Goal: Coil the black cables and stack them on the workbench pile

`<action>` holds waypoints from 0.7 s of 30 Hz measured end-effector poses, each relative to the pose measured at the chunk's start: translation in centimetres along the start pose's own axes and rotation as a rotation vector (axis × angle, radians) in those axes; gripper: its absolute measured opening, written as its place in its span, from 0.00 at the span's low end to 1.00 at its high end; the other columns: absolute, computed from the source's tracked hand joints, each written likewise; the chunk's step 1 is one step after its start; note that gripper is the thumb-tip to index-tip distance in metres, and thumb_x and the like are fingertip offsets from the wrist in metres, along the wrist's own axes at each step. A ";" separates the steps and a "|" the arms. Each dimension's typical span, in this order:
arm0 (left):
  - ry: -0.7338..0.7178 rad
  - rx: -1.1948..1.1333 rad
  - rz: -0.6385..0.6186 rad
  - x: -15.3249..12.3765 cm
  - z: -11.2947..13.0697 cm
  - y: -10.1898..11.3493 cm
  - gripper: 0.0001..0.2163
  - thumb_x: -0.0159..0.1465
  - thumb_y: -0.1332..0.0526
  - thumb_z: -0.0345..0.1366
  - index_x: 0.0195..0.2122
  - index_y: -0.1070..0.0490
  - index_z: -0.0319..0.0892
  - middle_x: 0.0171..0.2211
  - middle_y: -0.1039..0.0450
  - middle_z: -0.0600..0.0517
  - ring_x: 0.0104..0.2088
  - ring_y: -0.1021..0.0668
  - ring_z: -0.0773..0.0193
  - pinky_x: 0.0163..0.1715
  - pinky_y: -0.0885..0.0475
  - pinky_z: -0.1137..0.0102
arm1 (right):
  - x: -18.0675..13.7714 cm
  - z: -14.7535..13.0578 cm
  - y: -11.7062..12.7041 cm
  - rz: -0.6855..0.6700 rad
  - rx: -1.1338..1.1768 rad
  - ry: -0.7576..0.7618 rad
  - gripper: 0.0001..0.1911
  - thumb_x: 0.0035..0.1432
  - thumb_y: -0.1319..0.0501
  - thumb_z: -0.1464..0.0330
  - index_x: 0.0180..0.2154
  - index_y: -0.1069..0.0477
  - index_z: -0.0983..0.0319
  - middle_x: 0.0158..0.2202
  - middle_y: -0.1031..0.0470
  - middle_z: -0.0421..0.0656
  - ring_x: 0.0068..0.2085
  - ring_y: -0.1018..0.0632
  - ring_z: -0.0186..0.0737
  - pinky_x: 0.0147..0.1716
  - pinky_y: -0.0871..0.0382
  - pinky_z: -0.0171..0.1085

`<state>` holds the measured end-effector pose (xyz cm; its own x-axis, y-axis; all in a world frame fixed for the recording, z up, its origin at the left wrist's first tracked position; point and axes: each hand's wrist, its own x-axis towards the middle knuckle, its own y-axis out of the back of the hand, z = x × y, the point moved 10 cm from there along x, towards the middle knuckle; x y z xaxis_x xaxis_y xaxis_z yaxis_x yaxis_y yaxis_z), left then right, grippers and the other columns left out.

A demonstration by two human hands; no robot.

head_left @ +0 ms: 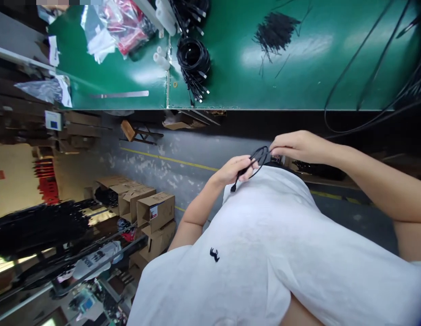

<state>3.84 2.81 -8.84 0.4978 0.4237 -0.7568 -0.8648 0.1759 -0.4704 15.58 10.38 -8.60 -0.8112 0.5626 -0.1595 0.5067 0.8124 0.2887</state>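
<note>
A black cable (pixel 263 156) is bent into loops in front of my white shirt, below the bench edge. My left hand (pixel 238 170) is closed around the gathered part, and a black plug end hangs under its fingers. To the right, my right hand (pixel 289 146) pinches the cable at the far side of the loops. On the green bench (pixel 230 86) beyond lie a coiled bundle of black cables (pixel 194 56) with pale plug tips and a pile of short black ties (pixel 276 31).
Long loose black cables (pixel 370 86) droop over the bench edge at the right. Plastic bags with red contents (pixel 128 27), white rolls (pixel 162 59) and a metal ruler (pixel 122 94) lie at the left. Cardboard boxes (pixel 159 210) and a stool (pixel 138 133) stand on the floor.
</note>
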 end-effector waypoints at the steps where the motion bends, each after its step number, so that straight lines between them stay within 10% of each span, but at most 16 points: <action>1: -0.021 -0.038 0.031 -0.1 0.3 0.5 0.19 0.62 0.36 0.51 0.35 0.28 0.36 0.15 0.35 0.58 0.13 0.37 0.75 0.15 0.42 0.78 | -0.2 0.6 0.4 0.020 -0.002 -0.024 0.22 0.67 0.51 0.54 0.39 0.24 0.59 0.39 0.21 0.45 0.38 0.23 0.42 0.37 0.35 0.37; 9: 0.119 -0.239 0.106 0.4 -0.6 0.2 0.13 0.69 0.42 0.40 0.34 0.26 0.35 0.13 0.45 0.61 0.11 0.45 0.79 0.11 0.49 0.81 | 1.5 0.5 -0.3 0.023 -0.054 0.007 0.22 0.67 0.51 0.54 0.41 0.22 0.58 0.39 0.21 0.42 0.39 0.23 0.39 0.35 0.38 0.35; 14: -0.051 -0.493 0.355 -3.0 2.0 3.8 0.22 0.74 0.55 0.42 0.36 0.25 0.37 0.12 0.57 0.63 0.09 0.54 0.77 0.08 0.57 0.81 | -3.8 11.7 3.8 0.167 -0.272 -0.227 0.29 0.71 0.56 0.58 0.47 0.22 0.67 0.48 0.22 0.51 0.49 0.24 0.40 0.47 0.38 0.37; 17: -0.248 -0.601 0.516 -5.7 4.1 6.6 0.18 0.75 0.55 0.41 0.49 0.26 0.43 0.14 0.48 0.62 0.09 0.52 0.78 0.08 0.57 0.81 | -9.3 16.9 5.6 0.217 -0.462 -0.514 0.21 0.68 0.51 0.66 0.46 0.22 0.70 0.50 0.23 0.55 0.50 0.24 0.46 0.45 0.36 0.40; 21: -0.155 -0.546 0.454 -4.3 3.3 6.0 0.14 0.72 0.48 0.36 0.55 0.29 0.45 0.23 0.33 0.59 0.12 0.43 0.80 0.09 0.52 0.82 | -9.1 7.4 -1.3 -0.105 -0.365 -0.212 0.17 0.66 0.49 0.66 0.37 0.21 0.59 0.42 0.19 0.46 0.41 0.21 0.43 0.35 0.35 0.37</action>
<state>-3.74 4.99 -6.89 0.0475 0.4775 -0.8774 -0.8072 -0.4990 -0.3153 24.45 5.38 -14.48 -0.7557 0.5294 -0.3855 0.2568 0.7810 0.5692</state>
